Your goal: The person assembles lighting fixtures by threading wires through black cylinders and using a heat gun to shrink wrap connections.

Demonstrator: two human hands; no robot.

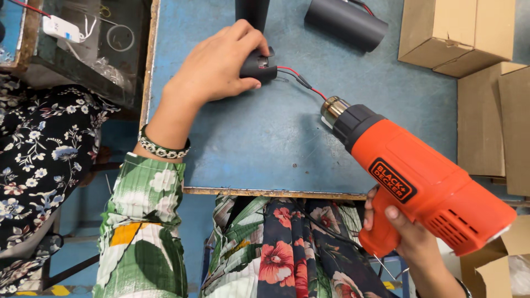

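Heat gun (425, 182) in my right hand (406, 234), fingers wrapped tight round the orange grip at the near right. Its metal nozzle (333, 109) points far and left, down toward the wire (301, 81).

My left hand (212, 69) lies on the blue table (248, 143), fingers curled closed over a small black part (258, 66) and pinning it flat. A red and a black wire run out of that part to the right. They pass through a short dark sleeve on the wire, just beyond the nozzle tip; nozzle and wire look close but not touching.

Step in hand, as I judge it: warming the sleeve on the wire while the part is held still. The nozzle sits a little to the right of the sleeve, so the next move would call for a small swing of the gun to the left, kept off the table and well away from my left fingertips, which lie near the line of hot air.

Around: a black cylinder (346, 22) with a red lead at the far edge, cardboard boxes (455, 33) stacked at far right, an open crate (83, 49) with loose bits off the table's left side.
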